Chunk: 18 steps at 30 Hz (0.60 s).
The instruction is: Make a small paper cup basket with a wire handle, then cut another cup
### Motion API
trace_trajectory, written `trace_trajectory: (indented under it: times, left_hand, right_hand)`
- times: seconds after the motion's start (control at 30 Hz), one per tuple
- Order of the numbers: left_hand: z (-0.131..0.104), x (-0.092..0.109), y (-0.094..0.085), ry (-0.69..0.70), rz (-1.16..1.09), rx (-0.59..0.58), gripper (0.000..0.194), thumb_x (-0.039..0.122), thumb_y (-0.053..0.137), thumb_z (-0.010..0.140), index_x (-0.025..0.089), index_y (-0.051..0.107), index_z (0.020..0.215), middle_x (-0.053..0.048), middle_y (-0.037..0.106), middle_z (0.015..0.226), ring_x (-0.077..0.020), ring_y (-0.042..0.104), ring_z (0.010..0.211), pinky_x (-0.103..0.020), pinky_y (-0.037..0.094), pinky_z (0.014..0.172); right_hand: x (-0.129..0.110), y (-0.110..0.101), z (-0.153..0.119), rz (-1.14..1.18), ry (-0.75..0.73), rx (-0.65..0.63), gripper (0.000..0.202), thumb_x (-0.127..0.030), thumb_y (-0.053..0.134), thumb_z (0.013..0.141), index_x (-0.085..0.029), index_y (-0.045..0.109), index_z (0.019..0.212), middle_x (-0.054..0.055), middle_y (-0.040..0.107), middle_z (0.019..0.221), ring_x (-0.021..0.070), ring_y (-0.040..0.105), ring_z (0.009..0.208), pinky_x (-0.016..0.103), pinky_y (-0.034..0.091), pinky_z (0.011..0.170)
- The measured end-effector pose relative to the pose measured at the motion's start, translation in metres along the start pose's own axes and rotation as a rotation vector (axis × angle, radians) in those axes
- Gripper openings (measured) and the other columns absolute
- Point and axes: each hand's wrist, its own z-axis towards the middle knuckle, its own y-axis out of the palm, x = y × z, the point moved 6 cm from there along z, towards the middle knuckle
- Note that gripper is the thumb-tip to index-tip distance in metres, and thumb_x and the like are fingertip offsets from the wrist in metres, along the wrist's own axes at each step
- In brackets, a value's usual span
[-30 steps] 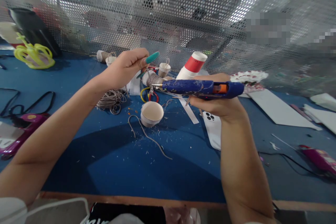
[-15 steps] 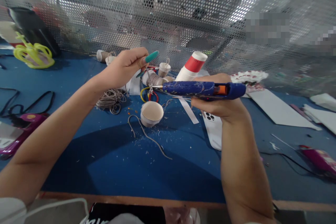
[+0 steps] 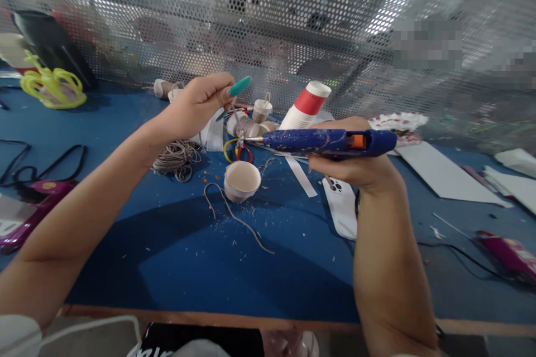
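My right hand (image 3: 355, 170) is wrapped round a blue glue gun (image 3: 310, 140), held level with its metal nozzle pointing left. My left hand (image 3: 205, 101), with long teal nails, pinches a short grey cord (image 3: 237, 115). The cord's lower end hangs at the nozzle tip, where a clear blob of glue shows; whether they touch is hard to tell. Below stands a small paper cup (image 3: 242, 181), open side up, with a cord-wrapped band round it. A loose length of cord (image 3: 238, 218) curves in front of the cup.
Behind lie scissors (image 3: 244, 155) with yellow and red handles, a cord bundle (image 3: 176, 160) and a small cup with a loop handle (image 3: 262, 110). A tilted stack of paper cups (image 3: 307, 105) stands near a white phone (image 3: 340, 209). A yellow crown-shaped piece (image 3: 54, 86) is far left.
The glue gun and my right hand have shifted slightly right. My left hand has barely moved, still pinching the cord.
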Motion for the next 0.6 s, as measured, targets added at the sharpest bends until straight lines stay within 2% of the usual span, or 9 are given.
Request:
trace_trajectory:
  times: [0.17, 0.4, 0.6]
  left_hand:
    - [0.0003, -0.0010, 0.0003, 0.004, -0.002, 0.005, 0.046, 0.058, 0.041, 0.092, 0.021, 0.041, 0.064, 0.001, 0.035, 0.060, -0.0145, 0.038, 0.059, -0.031, 0.033, 0.060]
    - [0.0007, -0.0018, 0.0008, 0.008, 0.017, 0.011, 0.049, 0.062, 0.038, 0.092, 0.021, 0.040, 0.065, 0.002, 0.035, 0.060, -0.0128, 0.038, 0.058, -0.029, 0.033, 0.059]
    - [0.0010, -0.0027, -0.0001, 0.054, 0.013, 0.026, 0.051, 0.064, 0.036, 0.093, 0.021, 0.041, 0.065, 0.001, 0.036, 0.061, -0.0126, 0.041, 0.059, -0.030, 0.036, 0.059]
  right_hand:
    - [-0.0035, -0.0007, 0.0013, 0.024, -0.036, -0.023, 0.022, -0.016, 0.058, 0.066, -0.023, 0.040, 0.054, 0.000, 0.056, 0.053, 0.0123, 0.048, 0.050, 0.029, 0.038, 0.052]
    - [-0.0056, -0.0006, 0.0012, -0.007, -0.102, -0.010, 0.019, -0.015, 0.056, 0.069, -0.023, 0.045, 0.056, -0.002, 0.055, 0.053, 0.0111, 0.051, 0.050, 0.026, 0.040, 0.050]
    - [0.0001, -0.0002, -0.0009, 0.000, -0.067, -0.007, 0.020, -0.016, 0.056, 0.070, -0.023, 0.044, 0.056, -0.003, 0.053, 0.053, 0.0099, 0.048, 0.049, 0.025, 0.039, 0.047]
